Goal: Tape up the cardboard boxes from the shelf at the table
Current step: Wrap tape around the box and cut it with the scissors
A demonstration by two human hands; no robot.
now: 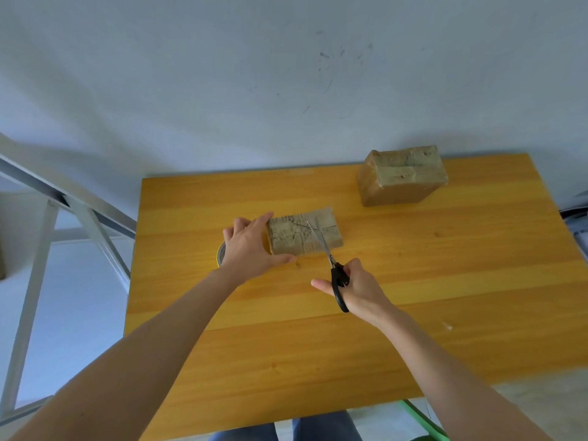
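**Scissors over small box, tape cut pending**

The left hand point(248, 246) grips the left end of the small box point(305, 234), thumb on the near side and fingers on the far side. A tape roll point(220, 253) is mostly hidden under that hand. The right hand point(362, 289) is closed on the black handles of the scissors point(332, 261), whose blades are angled across the box top. The small box sits mid-worktop. The bigger box point(402, 178) is well apart at the back right and looks already taped.

Risks:
- The blades lie on the cardboard, so a careless snip could gouge the box or the tape already on it instead of the strip.
- The tape looks clear and is hard to see, so the cut may miss it.
- The box is light. If the left hand eases, it could slide or twist.
- A freed tape end could curl and stick to itself.
- The blade tips point toward the left fingers.

The worktop point(445, 281) is yellow wood-grain, smooth, with small marks. Behind it is a white scuffed wall point(286, 74), and a grey metal shelf frame point(89, 214) stands at the left.
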